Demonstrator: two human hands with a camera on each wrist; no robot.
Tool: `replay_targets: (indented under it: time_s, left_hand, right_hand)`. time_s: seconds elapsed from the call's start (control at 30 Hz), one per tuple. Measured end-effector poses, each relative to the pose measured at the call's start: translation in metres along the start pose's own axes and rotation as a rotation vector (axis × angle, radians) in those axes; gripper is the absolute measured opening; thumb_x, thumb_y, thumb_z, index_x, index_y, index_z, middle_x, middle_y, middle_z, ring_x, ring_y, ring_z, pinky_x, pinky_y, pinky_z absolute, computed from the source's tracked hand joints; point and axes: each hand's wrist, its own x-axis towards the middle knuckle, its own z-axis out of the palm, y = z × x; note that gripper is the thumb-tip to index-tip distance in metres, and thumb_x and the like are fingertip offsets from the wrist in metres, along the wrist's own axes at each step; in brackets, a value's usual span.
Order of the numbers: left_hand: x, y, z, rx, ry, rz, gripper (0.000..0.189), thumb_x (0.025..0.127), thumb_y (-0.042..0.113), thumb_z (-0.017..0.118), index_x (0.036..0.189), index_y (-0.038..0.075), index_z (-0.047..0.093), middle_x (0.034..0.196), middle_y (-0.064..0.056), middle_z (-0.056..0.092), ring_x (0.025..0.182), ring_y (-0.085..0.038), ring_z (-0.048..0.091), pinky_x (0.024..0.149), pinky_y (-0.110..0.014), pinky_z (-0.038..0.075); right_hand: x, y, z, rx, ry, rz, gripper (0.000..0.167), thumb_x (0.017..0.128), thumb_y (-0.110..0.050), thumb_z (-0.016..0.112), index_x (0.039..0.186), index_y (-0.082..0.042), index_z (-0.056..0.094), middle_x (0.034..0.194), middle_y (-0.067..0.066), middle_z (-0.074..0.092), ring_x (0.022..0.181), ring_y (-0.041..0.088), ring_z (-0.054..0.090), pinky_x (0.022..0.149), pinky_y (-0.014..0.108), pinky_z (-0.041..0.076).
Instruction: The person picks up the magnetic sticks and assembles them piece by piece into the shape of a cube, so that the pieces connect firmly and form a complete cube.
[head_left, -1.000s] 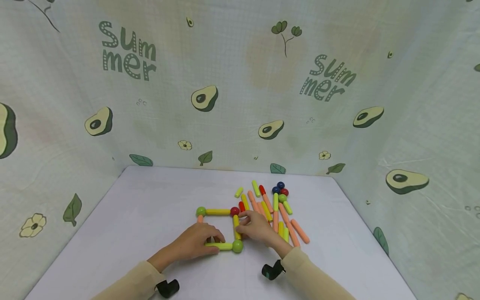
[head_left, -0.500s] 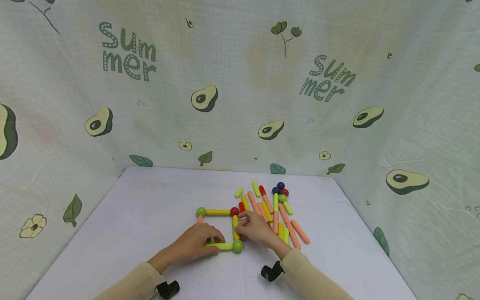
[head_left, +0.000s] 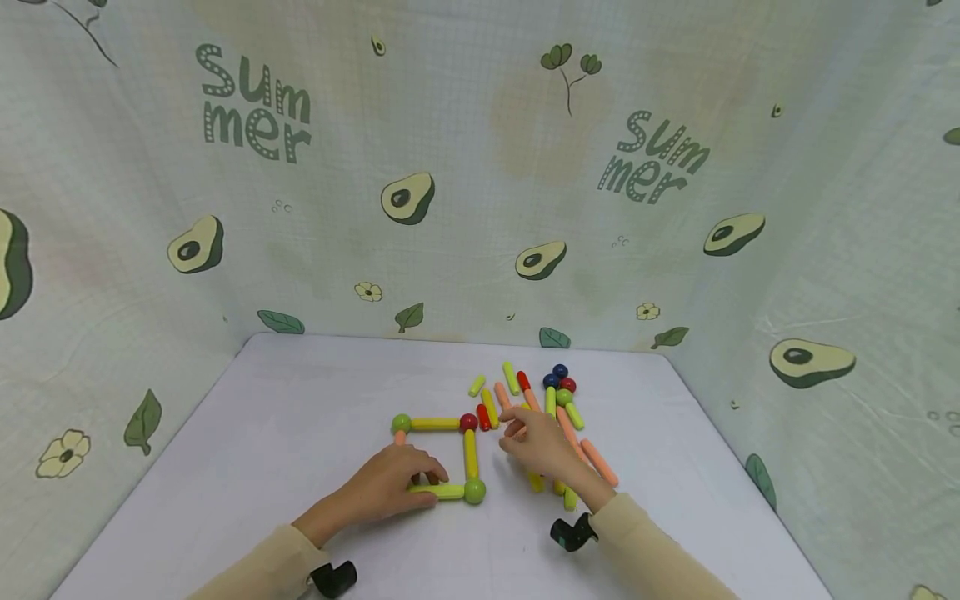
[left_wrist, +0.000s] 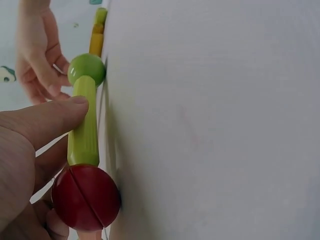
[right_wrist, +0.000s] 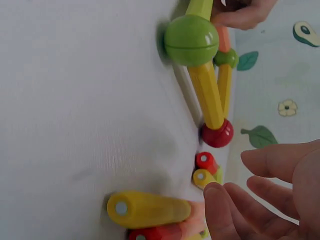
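1. Left hand [head_left: 393, 481] is pinching the lime rod [left_wrist: 84, 125] of the frame's near side, thumb lying along it, fingers curling behind.
2. That rod is sitting between a red corner ball [left_wrist: 86, 197] and a green corner ball [head_left: 474, 490], apparently touching both.
3. Frame is lying on the white table [head_left: 322, 400], left of the loose rods [head_left: 600, 462]; yellow side rod [head_left: 470, 454] is running up to the far red ball [head_left: 468, 423].
4. Right hand [head_left: 543, 444] is hovering beside the frame, over the loose rods, thumb and fingers standing apart, holding nothing. Whether fingertips are brushing a rod: cannot tell.
5. Judgement: left hand is steadying the frame; a light, level pinch should be serving best, since sideways pressure could be parting joints.
6. Judgement: for lifting any rod, pinching mid-length would be leaving both ends free for joining.
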Motion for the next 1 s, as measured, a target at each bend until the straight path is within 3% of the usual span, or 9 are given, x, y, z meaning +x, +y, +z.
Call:
replay_targets:
  time_s: [0.23,0.47,0.87,1.0]
  left_hand:
    - [-0.001,-0.007,-0.001,-0.017,-0.006,0.039,0.024,0.091,0.026,0.087,0.114,0.027,0.08,0.101,0.024,0.072,0.086,0.005,0.062,0.076,-0.021,0.055]
    - [-0.003,-0.009,-0.002,-0.032,-0.011,0.048,0.022,0.092,0.023,0.086,0.113,0.026,0.08,0.106,0.022,0.073,0.09,0.004,0.062,0.077,-0.021,0.055]
    - [-0.007,-0.005,-0.005,-0.041,-0.013,0.03,0.022,0.092,0.02,0.085,0.112,0.027,0.079,0.105,0.021,0.073,0.087,0.001,0.062,0.077,-0.023,0.055]
    - [-0.007,-0.006,-0.004,-0.047,-0.013,0.032,0.022,0.092,0.02,0.085,0.112,0.027,0.079,0.105,0.021,0.073,0.086,0.001,0.062,0.077,-0.023,0.055]
  right_hand:
    - [-0.008,0.013,-0.021,-0.079,0.072,0.046,0.033,0.095,-0.009,0.079,0.127,-0.006,0.073,0.103,0.007,0.074,0.083,0.017,0.066,0.067,0.028,0.06]
    - [-0.016,0.024,-0.033,-0.109,0.083,0.093,0.035,0.094,-0.007,0.079,0.128,-0.006,0.072,0.107,0.008,0.072,0.087,0.018,0.064,0.07,0.028,0.061]
    - [-0.031,0.05,-0.046,-0.228,0.096,0.122,0.035,0.091,-0.007,0.082,0.125,-0.004,0.073,0.097,0.007,0.068,0.083,0.019,0.057,0.069,0.028,0.058]
    - [-0.035,0.056,-0.048,-0.237,0.086,0.138,0.035,0.091,-0.008,0.081,0.124,-0.002,0.073,0.089,0.005,0.064,0.075,0.017,0.055,0.062,0.026,0.053]
